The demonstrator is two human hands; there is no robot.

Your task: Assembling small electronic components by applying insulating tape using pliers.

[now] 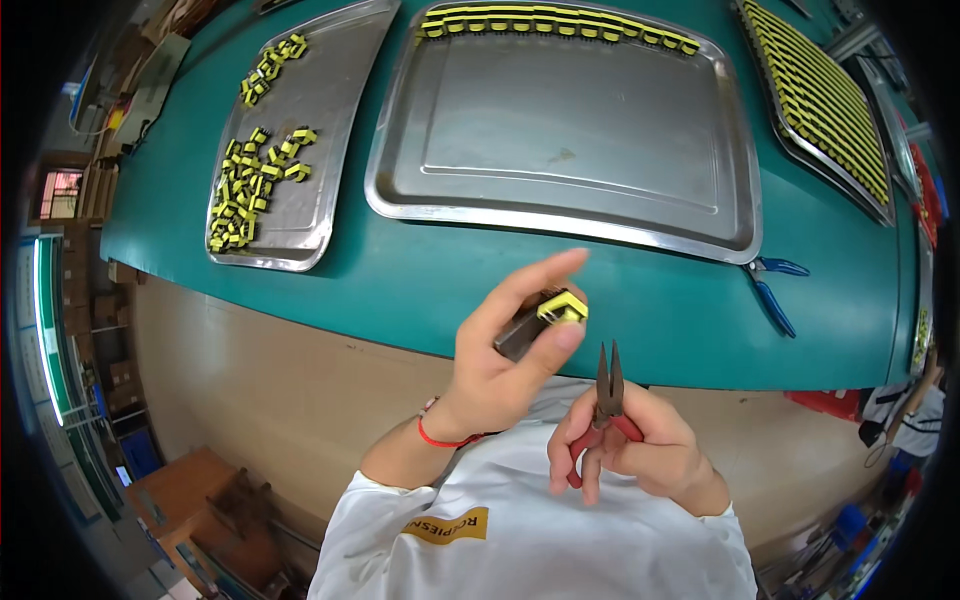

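My left hand is closed in front of the table's near edge. Its thumb and fingers hold a small yellow-and-black transformer, its yellow side facing up. Against the palm sits a dark grey block, partly covered by the fingers; its kind is unclear. To the right and slightly lower, my right hand grips long-nose pliers by their red handles. Their dark jaws point up toward the table, slightly apart and with nothing between them. The pliers do not touch the transformer.
A large metal tray holds rows of yellow-and-black parts along its far edge. Loose ones lie in a narrower tray at left. A full tray stands at far right. Blue-handled cutters lie on the green table.
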